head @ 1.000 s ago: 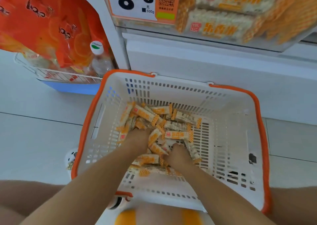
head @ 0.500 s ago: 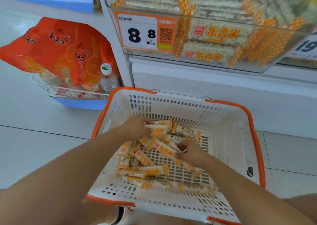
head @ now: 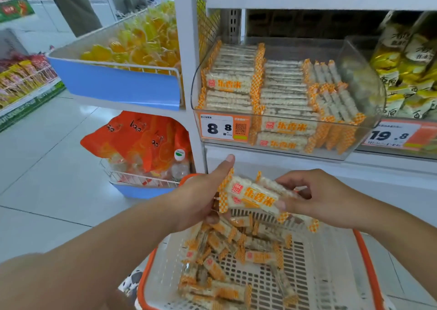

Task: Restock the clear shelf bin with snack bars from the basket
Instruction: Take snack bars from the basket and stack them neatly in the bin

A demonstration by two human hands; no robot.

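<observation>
Lifted clear of the basket (head: 365,257), both hands, left hand (head: 199,197) and right hand (head: 314,198), clasp light, crinkly snack bars (head: 254,195) by their ends.

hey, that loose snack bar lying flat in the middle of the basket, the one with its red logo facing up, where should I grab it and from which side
Probably across its long edges at mid-length, coming straight down from above. That snack bar lies flat, label up, on the pile, so its narrow width suits a pinch; the crimped orange ends are flimsy. The basket walls block a sideways approach. Both the left hand and right hand already grip a bundle of bars.
</observation>
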